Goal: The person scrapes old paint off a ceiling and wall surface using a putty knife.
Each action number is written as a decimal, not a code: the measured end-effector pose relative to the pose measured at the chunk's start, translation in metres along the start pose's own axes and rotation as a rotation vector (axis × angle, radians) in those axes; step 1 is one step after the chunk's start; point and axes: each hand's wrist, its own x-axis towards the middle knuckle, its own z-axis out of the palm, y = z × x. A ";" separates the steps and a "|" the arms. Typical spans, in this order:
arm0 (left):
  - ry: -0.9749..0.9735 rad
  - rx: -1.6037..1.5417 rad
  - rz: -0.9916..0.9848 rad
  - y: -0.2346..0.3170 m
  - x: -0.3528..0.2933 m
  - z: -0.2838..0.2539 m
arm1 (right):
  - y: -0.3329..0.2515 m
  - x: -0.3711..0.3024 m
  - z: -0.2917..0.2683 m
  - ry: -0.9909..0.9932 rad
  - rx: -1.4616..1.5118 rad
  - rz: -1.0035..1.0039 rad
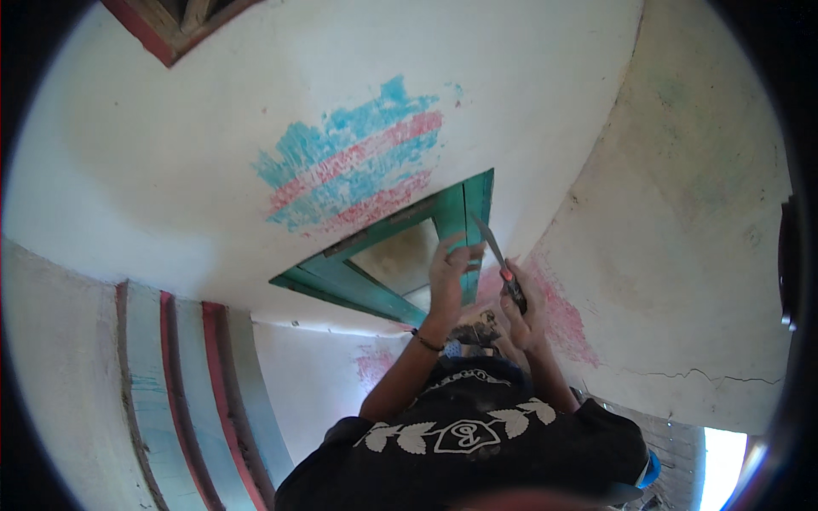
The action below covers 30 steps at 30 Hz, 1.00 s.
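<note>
My right hand (530,300) is closed around the black and red handle of a putty knife (493,244). Its flat grey blade points up and to the left, toward the other hand. My left hand (448,274) is raised beside the blade, its fingers apart and slightly curled, with nothing visible in them. A small gap seems to lie between these fingers and the blade. Behind both hands is a green wooden frame (386,235) around an opening, set in a white wall (213,170).
Blue and pink paint patches (358,162) mark the wall above the frame. A pink-smeared wall (682,255) with a long crack stands at right. Red-edged shelves or slats (176,375) are at lower left. A bright opening (722,464) shows at lower right.
</note>
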 end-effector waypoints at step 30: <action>0.160 -0.118 0.442 0.102 0.027 0.027 | -0.065 0.062 0.063 -0.028 0.014 -0.284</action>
